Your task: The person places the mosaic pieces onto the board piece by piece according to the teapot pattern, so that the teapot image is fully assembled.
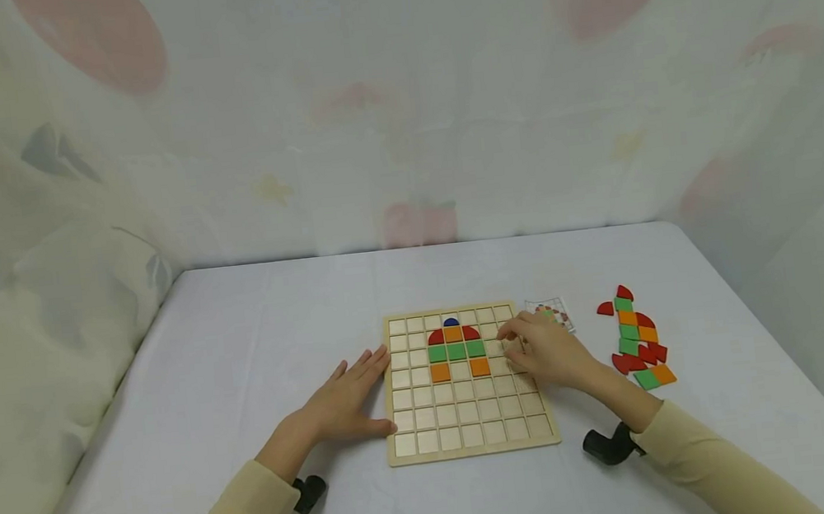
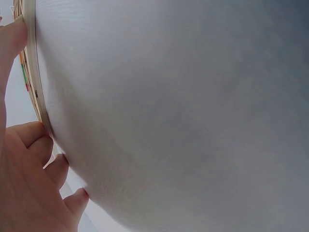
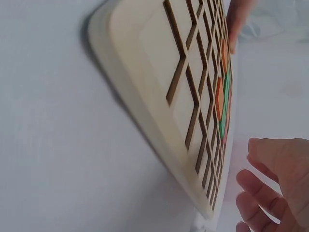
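Note:
A wooden grid board lies on the table. Set in its cells are a blue rounded piece, an orange square between two red quarter-rounds, a row of green squares and two lower orange squares. My left hand has its fingers spread, with fingertips and thumb touching the board's left edge. Over the board's right side hovers my right hand, fingers loosely bent; the right wrist view shows nothing between the thumb and fingers.
Beside the board's upper right corner lies a printed pattern card, partly behind the right hand. Farther right is a loose cluster of red, green and orange pieces. Black wrist cameras hang below both wrists. Patterned cloth surrounds the white table.

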`<state>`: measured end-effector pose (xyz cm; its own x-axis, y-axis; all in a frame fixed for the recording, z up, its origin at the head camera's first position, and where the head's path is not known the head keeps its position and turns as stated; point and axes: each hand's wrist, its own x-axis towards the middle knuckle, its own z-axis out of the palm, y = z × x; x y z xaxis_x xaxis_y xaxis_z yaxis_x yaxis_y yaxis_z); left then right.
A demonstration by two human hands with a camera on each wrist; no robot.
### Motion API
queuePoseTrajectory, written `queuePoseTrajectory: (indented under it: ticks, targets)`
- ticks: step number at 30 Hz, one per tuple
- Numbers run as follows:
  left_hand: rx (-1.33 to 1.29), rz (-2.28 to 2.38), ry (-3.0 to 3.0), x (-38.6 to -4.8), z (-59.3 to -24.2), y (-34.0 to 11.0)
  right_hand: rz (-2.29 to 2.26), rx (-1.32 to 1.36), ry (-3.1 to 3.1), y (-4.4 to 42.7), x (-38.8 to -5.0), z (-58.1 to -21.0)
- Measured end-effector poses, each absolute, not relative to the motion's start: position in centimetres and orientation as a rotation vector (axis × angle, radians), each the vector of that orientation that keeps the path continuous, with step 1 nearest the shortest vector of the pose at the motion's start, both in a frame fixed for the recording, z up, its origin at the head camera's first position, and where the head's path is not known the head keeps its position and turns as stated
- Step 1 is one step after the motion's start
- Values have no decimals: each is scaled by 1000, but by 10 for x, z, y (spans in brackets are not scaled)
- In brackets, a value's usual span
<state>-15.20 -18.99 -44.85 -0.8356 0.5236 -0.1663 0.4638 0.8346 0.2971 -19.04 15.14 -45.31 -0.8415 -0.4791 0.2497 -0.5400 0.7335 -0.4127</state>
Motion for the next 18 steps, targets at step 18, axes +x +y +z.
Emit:
queuePoseTrajectory:
  ticks: [18]
  targets:
    - [740,370,2762,-151,-447,-189,794,675,-2722,242,-178,-451]
